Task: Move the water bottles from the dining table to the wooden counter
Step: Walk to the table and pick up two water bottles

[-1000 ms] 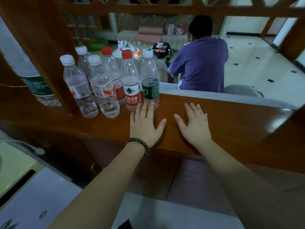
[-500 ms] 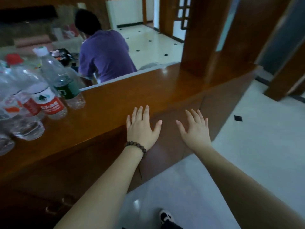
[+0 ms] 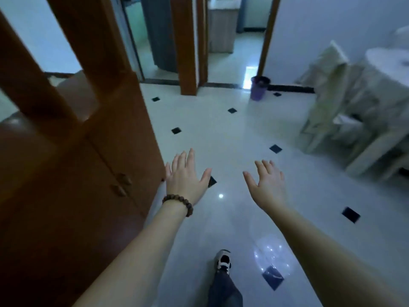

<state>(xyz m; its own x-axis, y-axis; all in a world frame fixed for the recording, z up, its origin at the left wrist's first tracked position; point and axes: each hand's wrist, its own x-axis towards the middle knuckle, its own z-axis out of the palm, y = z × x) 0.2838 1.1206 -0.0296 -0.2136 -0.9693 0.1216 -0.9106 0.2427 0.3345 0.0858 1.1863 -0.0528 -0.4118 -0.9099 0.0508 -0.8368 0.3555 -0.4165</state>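
Note:
My left hand [image 3: 184,179], with a bead bracelet on its wrist, is held out flat and open over the floor, just right of the wooden counter's end panel [image 3: 124,138]. My right hand [image 3: 266,183] is beside it, also open and holding nothing. No water bottle is in view. The dining table [image 3: 389,63], under a pale cloth, shows at the far right edge. The counter's top [image 3: 28,138] fills the left side.
A white tiled floor [image 3: 232,142] with small black squares stretches ahead. A cloth-covered chair [image 3: 327,89] stands by the table at the right. A purple bin [image 3: 259,87] sits by a doorway at the back. Wooden posts [image 3: 186,45] frame the openings. My shoe [image 3: 223,260] shows below.
The view has swung right, away from the counter and its bottles, toward the floor and the dining table. Both hands have left the counter top and stay open.

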